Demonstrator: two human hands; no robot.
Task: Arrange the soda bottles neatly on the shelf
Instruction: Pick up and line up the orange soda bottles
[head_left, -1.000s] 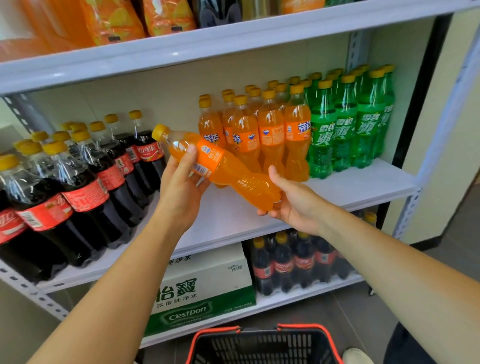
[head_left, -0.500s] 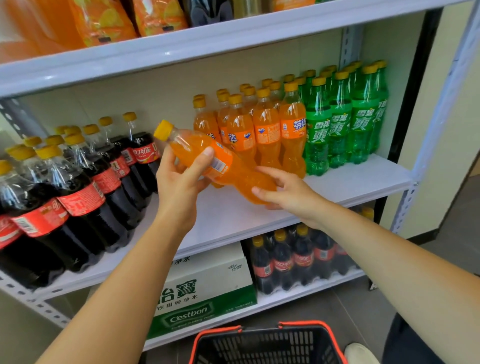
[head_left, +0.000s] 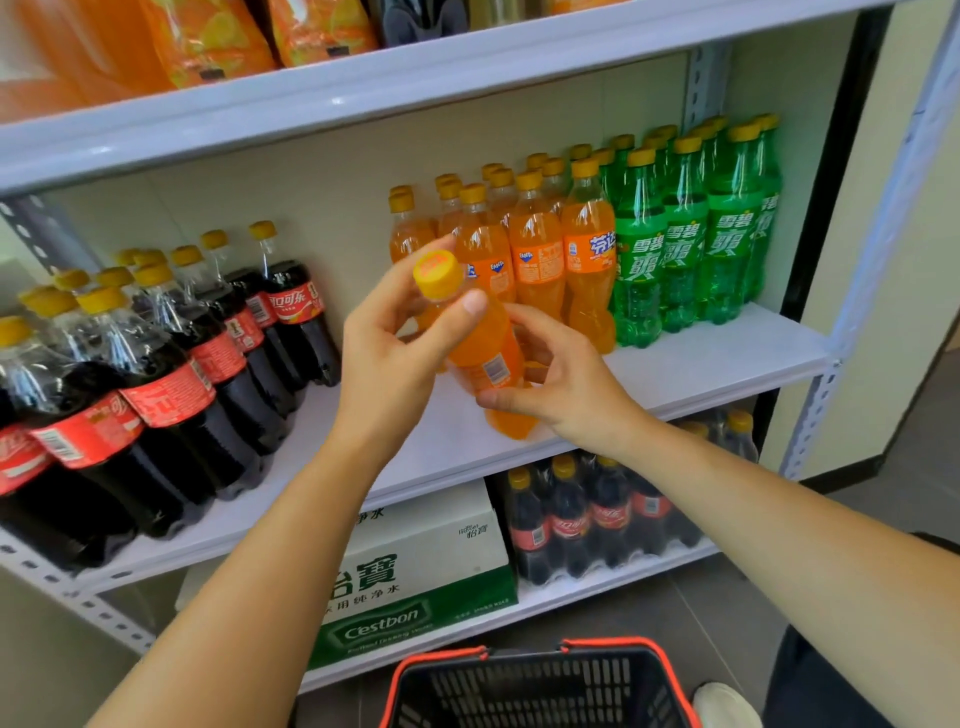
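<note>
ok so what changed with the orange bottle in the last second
The held orange bottle swung from nearly sideways, cap left, to almost upright, base lowered toward the shelf. The left hand slid up to the neck; the right hand moved from under the base to the lower body. Both still hold it. The cola row, orange row and green row stayed put.

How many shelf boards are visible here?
3: the top board above the soda bottles, the middle board under them, the bottom board holding the box. More may lie outside the view.
</note>
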